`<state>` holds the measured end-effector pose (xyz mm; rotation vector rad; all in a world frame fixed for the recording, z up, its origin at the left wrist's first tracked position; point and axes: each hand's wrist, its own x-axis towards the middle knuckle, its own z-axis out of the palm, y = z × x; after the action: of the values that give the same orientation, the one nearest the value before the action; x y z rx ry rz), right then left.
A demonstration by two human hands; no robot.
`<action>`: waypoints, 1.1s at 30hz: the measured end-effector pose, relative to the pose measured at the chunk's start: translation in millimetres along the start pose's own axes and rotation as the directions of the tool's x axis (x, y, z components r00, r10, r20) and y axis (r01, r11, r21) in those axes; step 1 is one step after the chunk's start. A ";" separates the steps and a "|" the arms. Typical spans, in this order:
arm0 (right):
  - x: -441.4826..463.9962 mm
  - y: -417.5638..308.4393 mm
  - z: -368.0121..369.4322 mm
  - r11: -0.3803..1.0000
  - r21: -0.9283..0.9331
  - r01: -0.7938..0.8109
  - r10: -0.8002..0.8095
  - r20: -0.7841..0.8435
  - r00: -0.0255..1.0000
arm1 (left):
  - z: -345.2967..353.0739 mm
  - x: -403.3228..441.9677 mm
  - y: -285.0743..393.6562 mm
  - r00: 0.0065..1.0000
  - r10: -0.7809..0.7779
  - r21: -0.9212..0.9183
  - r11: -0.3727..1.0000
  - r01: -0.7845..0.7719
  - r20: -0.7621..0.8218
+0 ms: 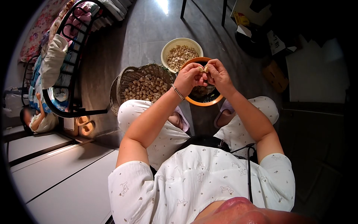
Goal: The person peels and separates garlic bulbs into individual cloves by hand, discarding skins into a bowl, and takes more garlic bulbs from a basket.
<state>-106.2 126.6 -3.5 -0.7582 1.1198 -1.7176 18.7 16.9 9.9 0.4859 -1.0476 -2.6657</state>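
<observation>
Both hands meet over an orange-rimmed basin (pixel 204 104) with a dark inside and some pale bits in it. My left hand (pixel 189 79), a bracelet at its wrist, pinches a small pale garlic clove (pixel 206 69) between thumb and finger. From the other side, my right hand (pixel 220 77) grips the same clove; whether it is one piece or two I cannot tell. Beyond the basin stands a cream bowl (pixel 163 56) of separated garlic cloves (pixel 181 54). On the left, a woven basket (pixel 115 93) holds many garlic bulbs (pixel 144 89).
A black metal bed frame (pixel 76 61) with bedding runs along the left. Another person (pixel 39 121) is at the far left, near orange slippers (pixel 88 128). Thin dark legs (pixel 183 9) of furniture stand ahead. Boxes (pixel 278 44) and a brown carton (pixel 275 76) lie right.
</observation>
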 end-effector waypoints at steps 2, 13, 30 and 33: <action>-0.1 -0.8 1.6 1.000 -0.025 0.002 -0.003 -0.022 1.000 | -0.7 -0.4 -0.4 1.000 0.006 0.002 1.000 -0.006 0.008; -1.2 -13.3 -0.2 0.976 -0.216 0.010 0.011 0.097 0.995 | -4.0 -0.8 1.1 0.999 -0.034 0.027 0.999 0.035 -0.036; -2.9 -10.1 5.9 0.689 -0.638 0.343 -0.329 0.147 0.933 | 5.0 -4.9 0.0 0.993 -0.057 0.397 0.913 0.094 -0.103; -0.9 -9.4 9.7 0.586 -0.639 0.498 -0.447 0.258 0.856 | 4.6 -3.7 -10.5 0.989 0.044 0.354 0.935 0.009 -0.140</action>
<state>-101.1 125.6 8.9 -1.7152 1.6440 -1.6433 19.3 28.4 6.6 0.7228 -1.4835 -2.3854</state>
